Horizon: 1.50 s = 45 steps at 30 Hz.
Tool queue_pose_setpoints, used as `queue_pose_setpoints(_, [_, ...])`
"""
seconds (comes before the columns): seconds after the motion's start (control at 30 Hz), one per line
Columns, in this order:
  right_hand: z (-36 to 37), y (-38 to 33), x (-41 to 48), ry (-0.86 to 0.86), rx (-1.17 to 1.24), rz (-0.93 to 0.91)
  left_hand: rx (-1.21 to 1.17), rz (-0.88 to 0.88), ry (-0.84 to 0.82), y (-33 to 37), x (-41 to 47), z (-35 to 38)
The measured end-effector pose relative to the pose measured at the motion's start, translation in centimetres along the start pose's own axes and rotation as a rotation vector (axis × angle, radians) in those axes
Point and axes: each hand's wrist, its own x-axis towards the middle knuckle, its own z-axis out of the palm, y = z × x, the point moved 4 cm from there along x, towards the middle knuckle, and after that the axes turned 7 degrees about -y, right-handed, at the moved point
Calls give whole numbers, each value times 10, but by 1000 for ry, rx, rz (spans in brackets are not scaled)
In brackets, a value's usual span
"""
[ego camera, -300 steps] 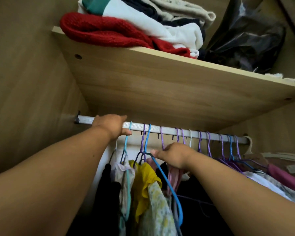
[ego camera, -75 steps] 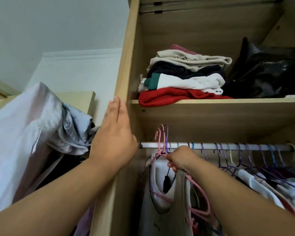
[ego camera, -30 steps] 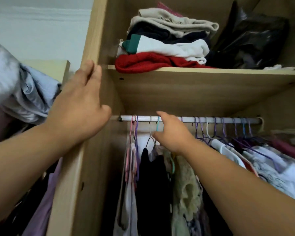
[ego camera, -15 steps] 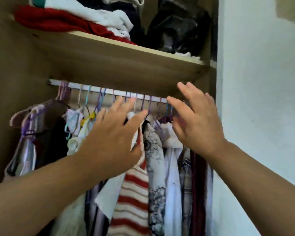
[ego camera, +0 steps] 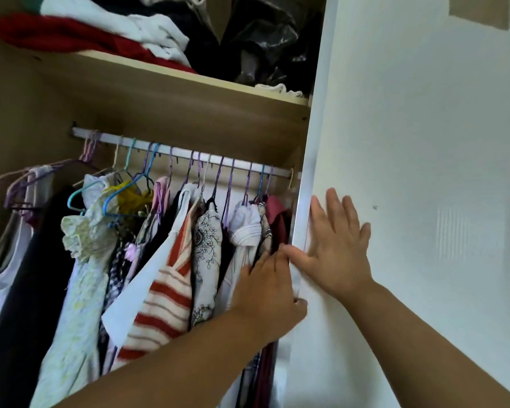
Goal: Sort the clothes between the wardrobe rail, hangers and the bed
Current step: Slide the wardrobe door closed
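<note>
Fingers (ego camera: 334, 207) of the right hand (ego camera: 336, 254) are straight and spread apart, laid flat with the palm on the white door (ego camera: 424, 142), the thumb pointing left to the door's metal edge strip (ego camera: 309, 172). Just below and left of it, the left hand (ego camera: 268, 293) takes that same edge: its fingers lie together, slipped behind the strip against the hanging clothes, while the thumb tip shows on the door's front face, so the edge is pinched between them. Both forearms reach up from the lower part of the view. Beside the left hand hang the clothes, packed close: a maroon garment (ego camera: 277, 219) nearest the door, a red-and-white striped top (ego camera: 162, 290), a pale floral dress (ego camera: 83, 260) and a black garment (ego camera: 33, 290) farther left. They hang from purple, blue and pink hangers (ego camera: 147, 160) hooked over the wardrobe rail (ego camera: 183, 153), which runs under a wooden shelf (ego camera: 189, 107). On the shelf lie folded clothes (ego camera: 115, 28), red at the bottom, and a black bag (ego camera: 265, 39) beside them.
</note>
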Motion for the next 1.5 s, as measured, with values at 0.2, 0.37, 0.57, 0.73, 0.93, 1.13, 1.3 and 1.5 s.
queue_pose_setpoints(0.2, [6, -2, 1, 37, -12, 8, -57, -10, 22, -10, 0, 5])
queue_pose_setpoints(0.37, [8, -13, 3, 59, -12, 21, -84, -32, 13, -18, -3, 4])
queue_pose_setpoints(0.57, [11, -44, 5, 70, -30, 6, -103, -24, 78, -46, -16, -9])
queue_pose_setpoints(0.73, [16, -85, 10, 98, 20, -45, -113, -47, 113, -81, -34, -26])
queue_pose_setpoints(0.93, [27, -139, 17, 190, -1, -127, -39, -193, 186, -126, -61, -49])
queue_pose_setpoints(1.13, [35, -188, 20, 204, -14, -227, -98, -262, 242, -166, -85, -65])
queue_pose_setpoints(1.3, [34, -224, 24, 230, 27, -298, -10, -320, 261, -199, -101, -85])
queue_pose_setpoints(1.5, [39, -271, 28, 205, 12, -408, 119, -372, 272, -235, -121, -114])
